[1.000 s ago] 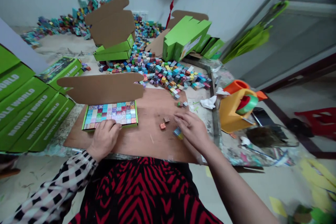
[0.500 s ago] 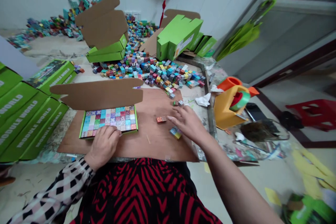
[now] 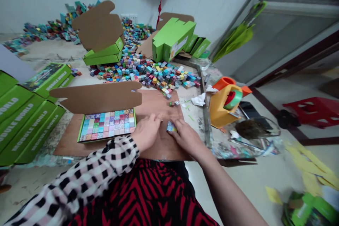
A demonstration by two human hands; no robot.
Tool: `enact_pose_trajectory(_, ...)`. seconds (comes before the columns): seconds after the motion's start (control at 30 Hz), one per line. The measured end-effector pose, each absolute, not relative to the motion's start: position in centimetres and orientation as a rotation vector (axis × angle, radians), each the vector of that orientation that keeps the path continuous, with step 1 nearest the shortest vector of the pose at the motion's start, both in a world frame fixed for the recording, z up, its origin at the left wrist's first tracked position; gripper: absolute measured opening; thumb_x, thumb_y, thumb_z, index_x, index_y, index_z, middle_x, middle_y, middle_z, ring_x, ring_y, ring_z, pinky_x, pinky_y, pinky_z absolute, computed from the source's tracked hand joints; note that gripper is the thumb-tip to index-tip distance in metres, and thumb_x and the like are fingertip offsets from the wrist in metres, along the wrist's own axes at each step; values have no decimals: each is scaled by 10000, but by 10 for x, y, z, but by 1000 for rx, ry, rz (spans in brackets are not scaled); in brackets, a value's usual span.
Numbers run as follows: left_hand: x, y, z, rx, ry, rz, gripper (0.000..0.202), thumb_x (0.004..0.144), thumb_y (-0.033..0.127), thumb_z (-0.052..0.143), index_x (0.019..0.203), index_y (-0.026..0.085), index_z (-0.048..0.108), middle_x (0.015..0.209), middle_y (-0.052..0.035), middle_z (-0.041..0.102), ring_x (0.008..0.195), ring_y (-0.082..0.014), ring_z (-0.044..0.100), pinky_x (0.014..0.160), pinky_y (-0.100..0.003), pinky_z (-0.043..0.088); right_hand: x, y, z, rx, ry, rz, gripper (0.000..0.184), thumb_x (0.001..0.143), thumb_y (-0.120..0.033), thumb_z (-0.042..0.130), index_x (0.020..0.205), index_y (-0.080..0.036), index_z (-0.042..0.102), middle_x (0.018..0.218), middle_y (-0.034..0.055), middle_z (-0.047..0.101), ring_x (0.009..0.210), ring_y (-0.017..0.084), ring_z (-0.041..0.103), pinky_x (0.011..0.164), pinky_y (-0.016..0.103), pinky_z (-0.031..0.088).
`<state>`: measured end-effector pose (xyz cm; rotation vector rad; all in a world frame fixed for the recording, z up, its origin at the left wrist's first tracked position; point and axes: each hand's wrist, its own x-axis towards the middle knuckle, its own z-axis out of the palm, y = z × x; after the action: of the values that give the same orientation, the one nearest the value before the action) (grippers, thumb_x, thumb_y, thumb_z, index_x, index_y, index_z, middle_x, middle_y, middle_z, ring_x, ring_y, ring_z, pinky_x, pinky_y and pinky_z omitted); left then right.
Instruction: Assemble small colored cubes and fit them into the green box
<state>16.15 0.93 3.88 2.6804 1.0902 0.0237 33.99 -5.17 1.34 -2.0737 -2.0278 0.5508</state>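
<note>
My left hand [image 3: 147, 132] rests on the brown board [image 3: 159, 100] just right of the open green box [image 3: 79, 135], its fingers curled down over something I cannot make out. My right hand [image 3: 186, 137] lies beside it, fingertips pinched on a small multi-coloured cube [image 3: 171, 126]. The box holds a full layer of patterned cubes [image 3: 107, 125], and its brown cardboard lid [image 3: 97, 96] stands open behind it. Two loose little cubes [image 3: 173, 103] sit on the board farther back.
A big pile of coloured cubes [image 3: 159, 72] covers the table beyond the board. Closed green boxes [image 3: 26, 113] are stacked on the left, more green boxes [image 3: 169, 39] at the back. An orange tape dispenser [image 3: 224, 107] stands at the right edge, a red stool [image 3: 312, 111] beyond it.
My left hand left the box's front edge and moved right onto the board beside my right hand. The small orange cubes there are no longer visible. My right hand drew the coloured cube nearer.
</note>
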Motion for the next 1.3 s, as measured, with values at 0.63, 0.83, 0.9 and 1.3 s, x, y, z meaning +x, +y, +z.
enact_pose_trajectory(0.63,172,10,12,2348,1172,303,273,801,286,622,1038,159,577,1014,-85,554,974,-255,560,886,-428,472,353,-35,17,-1763,-2080,703,377,846,-121,553,1216,-186,592,1168,110,548,1087,217,537,926,346,423)
enact_pose_trajectory(0.83,177,11,7,2370,1100,376,263,763,129,543,1024,150,564,1004,-97,608,984,-262,560,895,-439,467,362,-33,13,-1776,-2092,691,399,849,-108,535,1242,-164,571,1148,108,536,1073,208,537,952,342,408)
enact_pose_trajectory(0.9,176,10,4,2355,1036,389,380,725,75,537,1097,153,542,1063,-96,617,1020,-249,568,923,-425,467,364,-34,12,-1756,-2089,702,409,849,-109,530,1250,-179,567,1130,96,535,1062,205,539,949,340,411)
enact_pose_trajectory(1.3,163,7,-13,2243,848,511,649,740,57,555,1358,186,408,1311,-132,550,1228,-258,512,1058,-489,399,340,-43,-2,-1577,-1986,816,501,790,-112,572,1282,-191,519,1138,102,533,1104,222,514,974,413,414)
